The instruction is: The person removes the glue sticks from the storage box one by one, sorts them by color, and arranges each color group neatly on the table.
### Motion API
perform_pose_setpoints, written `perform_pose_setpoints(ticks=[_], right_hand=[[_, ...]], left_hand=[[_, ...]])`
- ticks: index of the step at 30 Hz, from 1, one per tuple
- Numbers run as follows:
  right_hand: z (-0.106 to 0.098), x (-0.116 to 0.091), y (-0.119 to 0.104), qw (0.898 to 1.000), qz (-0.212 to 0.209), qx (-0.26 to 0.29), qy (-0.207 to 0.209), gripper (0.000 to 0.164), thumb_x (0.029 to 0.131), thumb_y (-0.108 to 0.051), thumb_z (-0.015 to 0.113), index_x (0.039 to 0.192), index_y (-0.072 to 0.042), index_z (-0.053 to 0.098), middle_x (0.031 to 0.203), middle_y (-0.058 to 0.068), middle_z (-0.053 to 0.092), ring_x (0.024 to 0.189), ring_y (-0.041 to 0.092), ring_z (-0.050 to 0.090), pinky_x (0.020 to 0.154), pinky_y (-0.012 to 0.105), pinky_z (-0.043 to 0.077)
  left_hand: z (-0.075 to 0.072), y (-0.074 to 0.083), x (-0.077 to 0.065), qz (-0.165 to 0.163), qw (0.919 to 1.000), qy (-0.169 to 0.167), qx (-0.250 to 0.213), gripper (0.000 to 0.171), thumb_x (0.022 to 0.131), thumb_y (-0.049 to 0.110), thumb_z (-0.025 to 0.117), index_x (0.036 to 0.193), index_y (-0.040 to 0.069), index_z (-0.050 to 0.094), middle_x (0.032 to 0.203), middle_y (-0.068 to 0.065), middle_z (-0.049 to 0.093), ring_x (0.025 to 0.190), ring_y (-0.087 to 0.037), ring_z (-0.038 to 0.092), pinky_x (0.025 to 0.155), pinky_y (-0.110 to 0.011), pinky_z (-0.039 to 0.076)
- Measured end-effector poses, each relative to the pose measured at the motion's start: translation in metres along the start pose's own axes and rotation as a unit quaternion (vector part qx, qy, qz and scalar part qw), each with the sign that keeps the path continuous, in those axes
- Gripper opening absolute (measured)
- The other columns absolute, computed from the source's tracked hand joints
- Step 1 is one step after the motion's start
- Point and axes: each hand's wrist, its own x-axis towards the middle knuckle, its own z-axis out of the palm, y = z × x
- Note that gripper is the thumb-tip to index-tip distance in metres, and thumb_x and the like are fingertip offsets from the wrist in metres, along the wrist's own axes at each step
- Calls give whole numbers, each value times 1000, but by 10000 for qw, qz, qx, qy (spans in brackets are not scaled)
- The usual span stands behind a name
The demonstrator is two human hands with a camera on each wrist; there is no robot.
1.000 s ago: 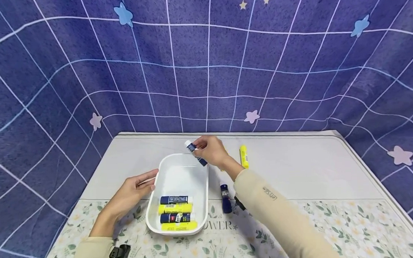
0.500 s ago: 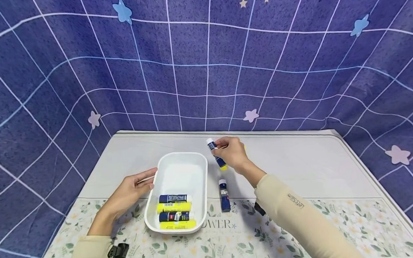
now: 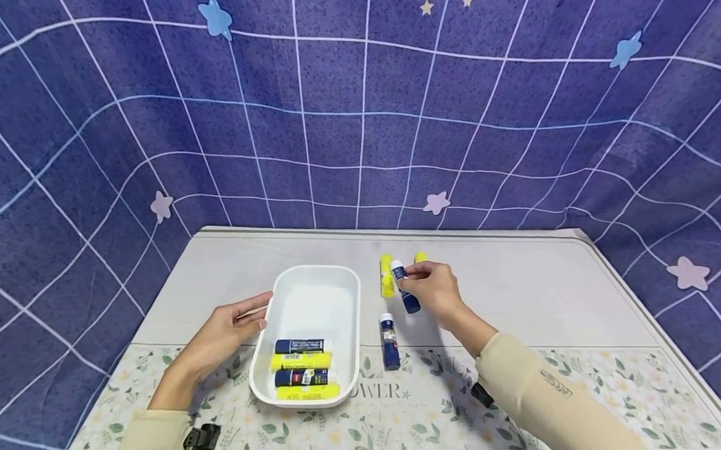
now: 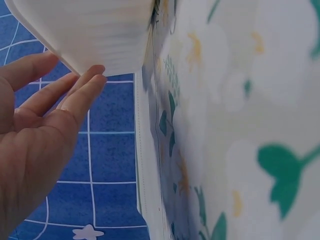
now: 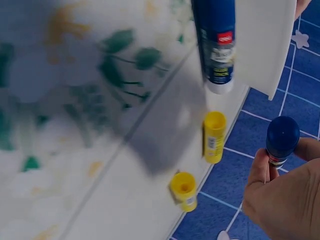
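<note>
My right hand (image 3: 440, 294) pinches a dark blue glue stick (image 3: 407, 292) with a white end, tilted, above the table right of a white plastic tray (image 3: 358, 321). In the right wrist view its blue end (image 5: 283, 134) points toward the camera between thumb and fingers. My left hand (image 3: 233, 334) rests extended fingers against the tray's left side; the left wrist view has the fingertips (image 4: 95, 75) at its edge. Inside the tray's near half lie two blue glue sticks (image 3: 302, 377) and two yellow ones (image 3: 301, 361), alternating in a row.
Another blue glue stick (image 3: 390, 343) lies right of the tray. Beyond it is a yellow glue stick (image 3: 386, 276), and a second yellow one (image 3: 421, 256) is partly behind my right hand. A blue grid-patterned curtain (image 3: 354, 115) hangs behind the white, flower-printed table (image 3: 525, 284).
My right hand has carried the blue glue stick from over the tray's far right rim to the right and lower, toward the yellow glue sticks. My left hand has stayed at the tray.
</note>
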Motion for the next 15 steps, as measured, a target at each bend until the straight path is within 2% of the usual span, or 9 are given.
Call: perform_pose_setpoints(ticks=[15], right_hand=[[-14,-33,52,9978,667,-70,9,27,90,-13,76,114,-1,73,99,11,72,83,17,67,66,24,55]], left_hand=[[-3,0,0,34,10000,-51,61,57,105,11,58,159,4,39,160,-27,42,144,-43,48,105,-24,55]])
